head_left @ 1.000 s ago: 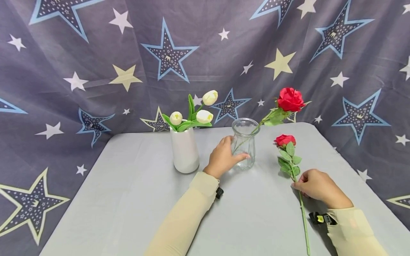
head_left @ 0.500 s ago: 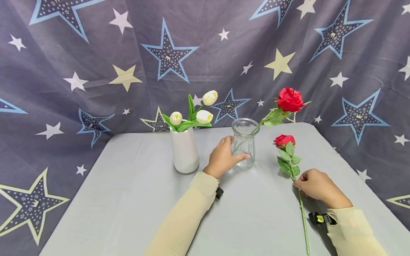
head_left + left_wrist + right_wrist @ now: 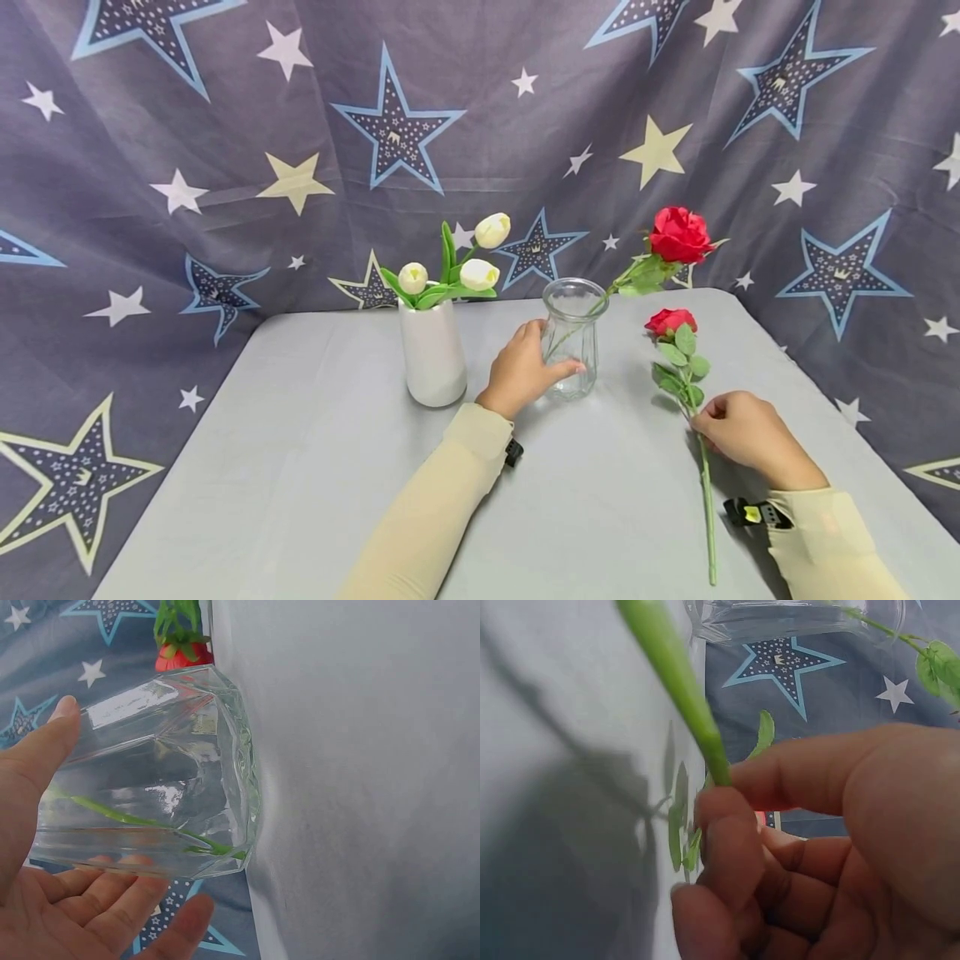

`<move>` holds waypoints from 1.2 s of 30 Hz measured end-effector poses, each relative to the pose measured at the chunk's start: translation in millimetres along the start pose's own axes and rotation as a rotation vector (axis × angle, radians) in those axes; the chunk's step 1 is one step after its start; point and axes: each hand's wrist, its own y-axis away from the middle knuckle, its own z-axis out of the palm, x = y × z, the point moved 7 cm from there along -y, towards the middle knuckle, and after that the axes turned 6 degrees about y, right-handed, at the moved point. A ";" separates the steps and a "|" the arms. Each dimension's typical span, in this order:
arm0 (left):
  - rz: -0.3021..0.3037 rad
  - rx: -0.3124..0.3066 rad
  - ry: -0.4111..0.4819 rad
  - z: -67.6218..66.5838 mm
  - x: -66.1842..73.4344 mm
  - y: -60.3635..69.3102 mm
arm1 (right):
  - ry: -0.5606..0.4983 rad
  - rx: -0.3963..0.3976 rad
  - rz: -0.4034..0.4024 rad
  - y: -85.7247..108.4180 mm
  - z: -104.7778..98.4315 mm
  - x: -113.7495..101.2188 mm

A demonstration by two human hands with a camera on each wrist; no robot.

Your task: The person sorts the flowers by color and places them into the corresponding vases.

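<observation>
My left hand [image 3: 528, 371] holds the clear glass vase [image 3: 573, 346], thumb in front and fingers round the far side. The left wrist view shows the faceted glass [image 3: 150, 780] between thumb and fingers. One red rose [image 3: 680, 235] stands in this vase, leaning right, its stem end at the glass bottom. With thumb and fingertips, my right hand [image 3: 750, 429] pinches the green stem [image 3: 707, 508] of a second red rose [image 3: 671, 322], just below its leaves. In the right wrist view the pinched stem [image 3: 679, 682] is close up, casting a shadow on the table.
A white vase [image 3: 433, 354] with several white tulips [image 3: 480, 273] stands left of the glass vase. Both vases are on a grey-covered table [image 3: 300, 467]. A dark star-patterned cloth [image 3: 247, 100] hangs behind it and at its sides.
My right hand has raised the second rose slightly; its bloom has shifted up and right, and the stem's lower end has moved up in view. My left hand and the glass vase stay put.
</observation>
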 end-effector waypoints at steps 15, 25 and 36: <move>0.015 0.003 -0.017 2.1 -0.5 -2.6 | -0.020 0.029 -0.003 4.2 -5.7 -4.4; 0.010 0.004 -0.005 -0.2 0.2 -1.8 | 0.002 0.096 -0.023 8.3 -21.9 -10.0; 0.014 0.003 -0.006 -0.3 -1.0 -2.3 | 0.014 0.200 -0.061 14.7 -37.5 -16.7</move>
